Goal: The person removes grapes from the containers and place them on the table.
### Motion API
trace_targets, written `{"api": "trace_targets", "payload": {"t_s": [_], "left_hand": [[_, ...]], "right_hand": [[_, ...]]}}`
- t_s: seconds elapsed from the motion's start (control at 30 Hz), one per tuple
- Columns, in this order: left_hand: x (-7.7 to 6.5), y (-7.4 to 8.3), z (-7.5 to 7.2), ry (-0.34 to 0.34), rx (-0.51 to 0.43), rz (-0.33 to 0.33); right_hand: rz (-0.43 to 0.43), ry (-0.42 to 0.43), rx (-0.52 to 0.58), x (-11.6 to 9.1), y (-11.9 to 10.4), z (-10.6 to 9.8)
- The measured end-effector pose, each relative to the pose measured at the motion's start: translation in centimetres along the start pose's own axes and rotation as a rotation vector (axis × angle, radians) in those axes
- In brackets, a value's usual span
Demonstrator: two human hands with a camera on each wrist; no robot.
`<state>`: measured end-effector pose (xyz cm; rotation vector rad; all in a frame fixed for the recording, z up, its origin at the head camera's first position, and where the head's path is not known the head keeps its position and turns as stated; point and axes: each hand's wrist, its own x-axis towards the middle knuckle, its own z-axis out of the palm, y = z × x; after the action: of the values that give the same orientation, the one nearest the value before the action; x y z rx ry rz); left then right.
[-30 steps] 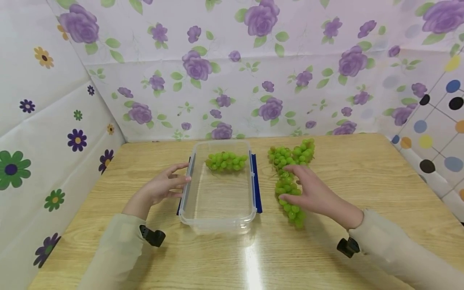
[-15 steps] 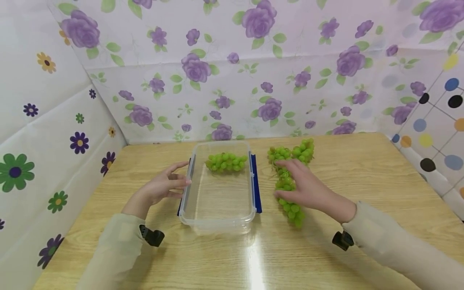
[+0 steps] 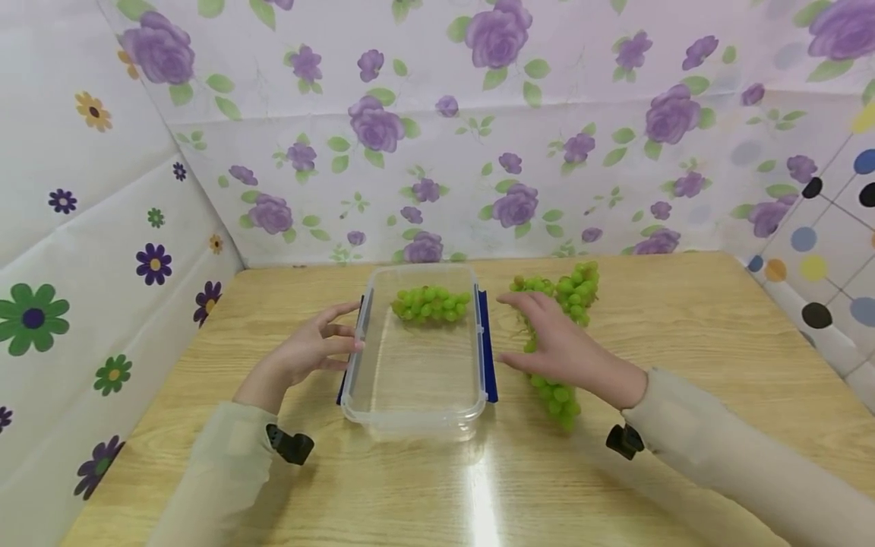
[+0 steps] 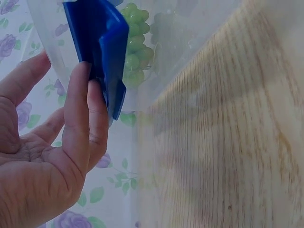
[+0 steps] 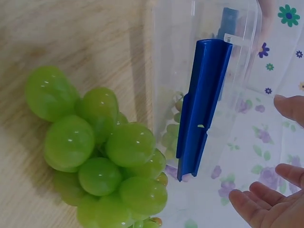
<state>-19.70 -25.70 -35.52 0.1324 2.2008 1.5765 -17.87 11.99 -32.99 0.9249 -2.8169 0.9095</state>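
Note:
A clear plastic food container [image 3: 413,418] with blue side latches stands lidless on the table, a bunch of green grapes [image 3: 432,304] lying at its far end. My left hand [image 3: 311,349] is at its left side, fingers spread, with fingertips against the blue latch [image 4: 102,42] in the left wrist view. To the container's right lie more green grapes [image 3: 560,403], partly hidden under my right hand [image 3: 567,346]. That hand hovers over them with thumb and fingers apart, holding nothing, its fingertips close to the right latch [image 5: 204,99].
The wooden table [image 3: 410,494] runs back to a flowered cloth wall [image 3: 465,167]. Patterned side panels stand at left and right. Another grape bunch [image 3: 581,285] lies at the back right, near the far edge.
My right hand has moved left from over the grapes toward the container, its thumb and fingers still apart. My left hand stays at the container's left side.

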Motion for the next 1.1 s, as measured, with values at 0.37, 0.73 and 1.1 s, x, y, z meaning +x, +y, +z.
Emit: {"api": "trace_targets", "payload": {"t_s": [0.37, 0.73, 1.1], "left_hand": [[-0.1, 0.2, -0.1, 0.004, -0.003, -0.011], [0.0, 0.0, -0.1, -0.011, -0.01, -0.023], [0.2, 0.4, 0.0, -0.025, -0.027, -0.04]], "right_hand": [[-0.009, 0.005, -0.034, 1.9, -0.4, 0.3], [-0.122, 0.06, -0.127, 3.0, -0.8, 0.7], [-0.144, 0.028, -0.147, 4.2, -0.9, 1.2]]}}
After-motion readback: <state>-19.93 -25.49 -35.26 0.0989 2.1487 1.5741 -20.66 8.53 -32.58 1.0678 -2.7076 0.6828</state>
